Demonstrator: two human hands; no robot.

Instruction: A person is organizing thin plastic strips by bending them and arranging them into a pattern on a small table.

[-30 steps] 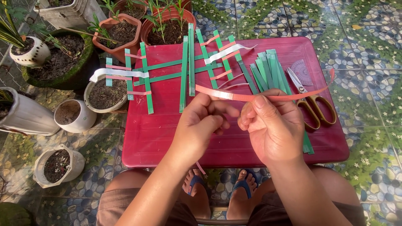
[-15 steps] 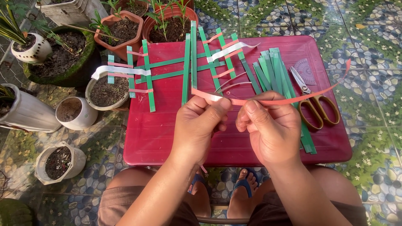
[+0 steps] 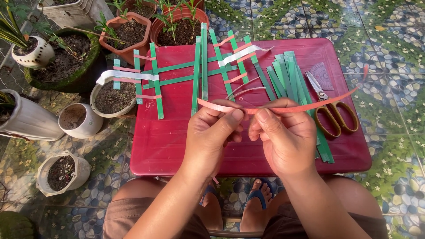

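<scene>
both hands, left and right, pinch a red strip above the table. fingers hide its middle. scissors lie near the right edge.

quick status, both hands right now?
Left hand: closed, pinching the orange strip near its left end.
Right hand: closed, pinching the same strip further along.

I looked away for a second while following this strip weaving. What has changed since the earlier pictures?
Both hands, left hand and right hand, still pinch the orange strip. Its free right end, which bowed and flicked upward half a second ago, now runs straighter out over the scissors. The hands sit slightly lower over the red table. The woven green strips, loose green bundle and pots stayed put.
</scene>
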